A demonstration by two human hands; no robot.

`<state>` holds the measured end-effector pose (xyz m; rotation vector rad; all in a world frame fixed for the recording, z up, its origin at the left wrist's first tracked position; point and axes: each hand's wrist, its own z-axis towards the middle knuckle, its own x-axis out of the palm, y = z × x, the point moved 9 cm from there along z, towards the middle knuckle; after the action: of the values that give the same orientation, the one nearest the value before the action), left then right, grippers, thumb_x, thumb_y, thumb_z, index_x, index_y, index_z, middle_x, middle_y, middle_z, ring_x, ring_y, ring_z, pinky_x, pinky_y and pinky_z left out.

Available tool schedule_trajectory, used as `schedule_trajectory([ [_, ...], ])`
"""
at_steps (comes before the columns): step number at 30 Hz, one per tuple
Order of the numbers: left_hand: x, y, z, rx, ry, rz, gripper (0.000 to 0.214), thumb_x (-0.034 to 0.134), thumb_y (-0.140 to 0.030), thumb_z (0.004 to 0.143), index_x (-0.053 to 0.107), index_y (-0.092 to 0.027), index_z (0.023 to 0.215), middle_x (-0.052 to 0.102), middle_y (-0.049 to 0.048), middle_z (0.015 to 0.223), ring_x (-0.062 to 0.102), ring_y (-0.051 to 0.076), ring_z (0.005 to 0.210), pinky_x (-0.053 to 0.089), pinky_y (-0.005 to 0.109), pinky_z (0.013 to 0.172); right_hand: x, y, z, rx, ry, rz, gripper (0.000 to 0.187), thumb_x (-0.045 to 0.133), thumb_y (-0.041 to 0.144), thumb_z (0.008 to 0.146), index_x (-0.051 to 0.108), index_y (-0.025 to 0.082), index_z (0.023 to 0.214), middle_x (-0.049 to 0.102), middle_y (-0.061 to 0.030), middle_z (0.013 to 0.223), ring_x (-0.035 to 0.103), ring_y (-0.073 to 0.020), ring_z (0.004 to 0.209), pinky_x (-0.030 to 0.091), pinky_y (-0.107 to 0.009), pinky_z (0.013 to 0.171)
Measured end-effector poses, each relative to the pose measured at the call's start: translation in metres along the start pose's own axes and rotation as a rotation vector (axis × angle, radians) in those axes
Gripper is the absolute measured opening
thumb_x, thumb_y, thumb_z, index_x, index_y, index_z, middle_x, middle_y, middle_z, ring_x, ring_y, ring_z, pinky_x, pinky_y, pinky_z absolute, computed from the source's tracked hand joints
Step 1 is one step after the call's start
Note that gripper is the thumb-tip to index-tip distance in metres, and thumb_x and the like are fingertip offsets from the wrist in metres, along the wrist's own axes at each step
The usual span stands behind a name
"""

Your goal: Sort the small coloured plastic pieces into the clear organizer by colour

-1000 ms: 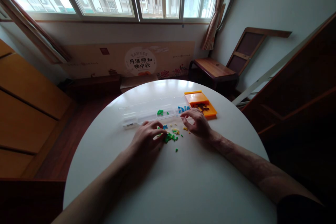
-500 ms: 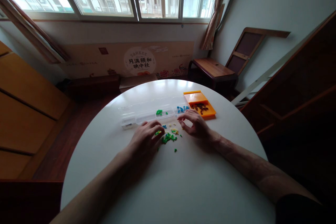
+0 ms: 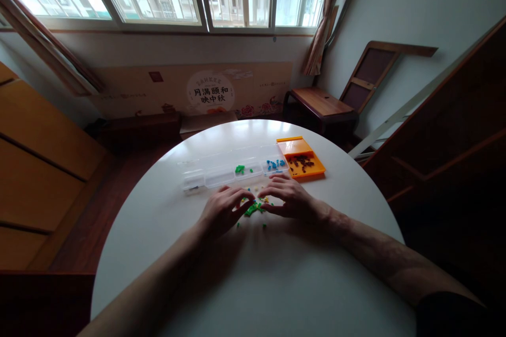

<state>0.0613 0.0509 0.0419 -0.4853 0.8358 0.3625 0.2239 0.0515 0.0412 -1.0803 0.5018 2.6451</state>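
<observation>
Green plastic pieces (image 3: 253, 209) lie in a small loose heap on the white round table (image 3: 276, 284), and in the head view this heap sits between the two hands, just under the meeting fingertips. The left hand (image 3: 225, 209) stands at its left side and the right hand (image 3: 290, 201) at its right. Both are very close to it, so I cannot say that one is nearer. The heap has no clear long axis; it seems only a little stretched from near left to far right.

Left thumb and forefinger bend toward each other, while the right thumb and forefinger stand somewhat apart. A small piece could be pinched at the tips of either hand, but I cannot tell.

Beyond the hands is the clear divided box (image 3: 219, 175), its length running across the table. To its right, the orange tray (image 3: 317, 170) carries dark pieces (image 3: 302, 161).

Yellow pieces (image 3: 266, 199) are partly covered by the right fingers. The palms face down, so their inner sides are hidden. Single pieces are too small and too dim for me to make out their shape.
</observation>
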Motion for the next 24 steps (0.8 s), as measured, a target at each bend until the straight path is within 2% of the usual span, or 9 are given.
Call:
schedule_trajectory([
  [3,0.004,-0.003,0.0,0.001,0.009,-0.026,0.011,0.068,-0.032,0.111,0.071,-0.024,0.105,0.078,-0.0042,0.083,0.07,0.012,0.068,0.047,0.031,0.081,0.003,0.004,0.0,-0.063,0.01,-0.021,0.014,0.078,0.033,0.105,0.072,0.026,0.114,0.084,-0.0006,0.103,0.077,-0.02,0.093,0.054,-0.042,0.11],
  [6,0.004,-0.004,0.0,0.007,0.005,-0.041,0.009,0.07,-0.032,0.109,0.072,-0.024,0.105,0.077,-0.0054,0.079,0.07,0.011,0.065,0.047,0.03,0.079,0.007,0.003,-0.002,-0.095,0.02,-0.027,0.011,0.078,0.031,0.105,0.072,0.026,0.113,0.084,-0.0003,0.103,0.077,-0.02,0.093,0.055,-0.041,0.108],
  [13,0.001,-0.009,0.001,0.045,-0.024,-0.048,0.004,0.072,-0.027,0.107,0.073,-0.024,0.105,0.078,-0.0052,0.08,0.073,0.011,0.067,0.049,0.03,0.08,0.016,0.001,-0.007,-0.098,0.076,-0.001,0.009,0.075,0.03,0.106,0.072,0.025,0.113,0.082,-0.0026,0.102,0.075,-0.0199,0.092,0.058,-0.038,0.099],
  [18,-0.002,-0.013,0.002,0.048,-0.025,-0.067,0.002,0.073,-0.025,0.106,0.072,-0.024,0.104,0.076,-0.0053,0.078,0.072,0.011,0.066,0.049,0.03,0.081,0.012,0.003,-0.005,-0.086,0.054,0.017,0.007,0.075,0.026,0.105,0.072,0.024,0.111,0.082,-0.0022,0.1,0.074,-0.0195,0.09,0.058,-0.038,0.099],
  [24,-0.006,-0.01,0.003,0.038,0.004,-0.033,0.002,0.073,-0.026,0.105,0.071,-0.024,0.104,0.08,-0.0022,0.087,0.074,0.014,0.072,0.051,0.032,0.083,0.005,0.006,-0.003,-0.079,0.013,0.031,0.006,0.075,0.023,0.103,0.072,0.024,0.109,0.081,-0.0028,0.097,0.074,-0.0195,0.088,0.059,-0.038,0.096],
])
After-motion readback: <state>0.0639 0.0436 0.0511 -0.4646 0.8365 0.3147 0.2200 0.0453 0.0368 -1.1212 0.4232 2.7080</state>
